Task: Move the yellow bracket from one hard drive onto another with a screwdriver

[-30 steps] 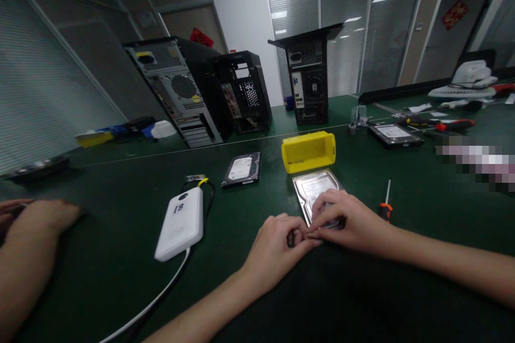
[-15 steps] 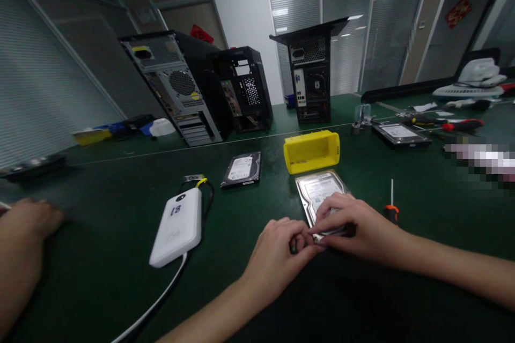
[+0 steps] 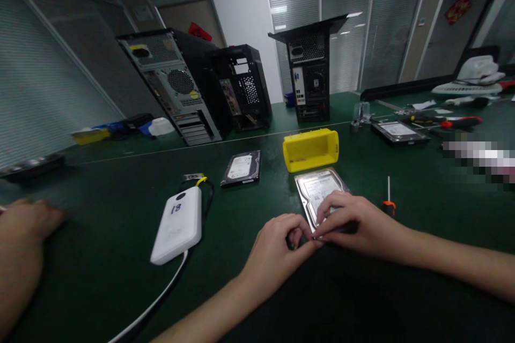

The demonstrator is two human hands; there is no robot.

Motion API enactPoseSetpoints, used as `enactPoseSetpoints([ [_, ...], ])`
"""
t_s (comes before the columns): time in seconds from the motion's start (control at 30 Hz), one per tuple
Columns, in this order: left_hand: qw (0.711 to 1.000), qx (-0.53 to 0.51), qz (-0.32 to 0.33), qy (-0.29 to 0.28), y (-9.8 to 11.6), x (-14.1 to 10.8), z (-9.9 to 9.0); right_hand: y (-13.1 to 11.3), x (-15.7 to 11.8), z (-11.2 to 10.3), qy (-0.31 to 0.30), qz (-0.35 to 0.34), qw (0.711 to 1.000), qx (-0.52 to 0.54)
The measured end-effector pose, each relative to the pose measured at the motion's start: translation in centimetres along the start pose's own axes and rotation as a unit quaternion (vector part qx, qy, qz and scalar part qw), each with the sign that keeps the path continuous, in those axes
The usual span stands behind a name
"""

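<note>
A silver hard drive (image 3: 316,188) lies label up on the green table, its near right part covered by my right hand (image 3: 358,223). That hand's thumb and fingers are pinched together at the drive's near edge. My left hand (image 3: 277,246) meets it there from the left, thumb and forefinger curled into a pinch. The fingertips of both hands touch or nearly touch. Whatever is between them is too small or too hidden to name. A screwdriver (image 3: 389,201) with an orange and black handle lies right of my right hand, partly behind it.
A yellow bin (image 3: 310,151) stands behind the drive, a second hard drive (image 3: 241,168) to its left. A white power bank (image 3: 177,225) with a cable lies left. Another person's hand (image 3: 32,220) rests far left. Computer cases (image 3: 193,86) stand behind; another drive (image 3: 399,131) lies right.
My thumbs and fingertips have shifted slightly at the drive's near edge, the right fingers drawing closer together. The drive and the other things stay in place.
</note>
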State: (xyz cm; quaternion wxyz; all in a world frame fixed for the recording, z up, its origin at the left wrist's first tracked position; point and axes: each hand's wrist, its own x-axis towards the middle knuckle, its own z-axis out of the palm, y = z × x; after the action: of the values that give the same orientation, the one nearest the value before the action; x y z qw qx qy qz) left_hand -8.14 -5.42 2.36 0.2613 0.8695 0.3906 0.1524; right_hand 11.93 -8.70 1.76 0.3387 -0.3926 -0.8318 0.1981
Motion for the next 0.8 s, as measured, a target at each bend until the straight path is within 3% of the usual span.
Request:
enactPoseSetpoints([
  [0.37,0.999,-0.043,-0.007,0.023,0.2,0.1,-0.3,-0.1,0.1,-0.1,-0.002,-0.010,1.000,-0.003],
  [0.8,0.990,-0.139,-0.018,-0.026,-1.0,0.5,0.4,0.2,-0.1,-0.2,-0.005,-0.022,1.000,-0.009],
])
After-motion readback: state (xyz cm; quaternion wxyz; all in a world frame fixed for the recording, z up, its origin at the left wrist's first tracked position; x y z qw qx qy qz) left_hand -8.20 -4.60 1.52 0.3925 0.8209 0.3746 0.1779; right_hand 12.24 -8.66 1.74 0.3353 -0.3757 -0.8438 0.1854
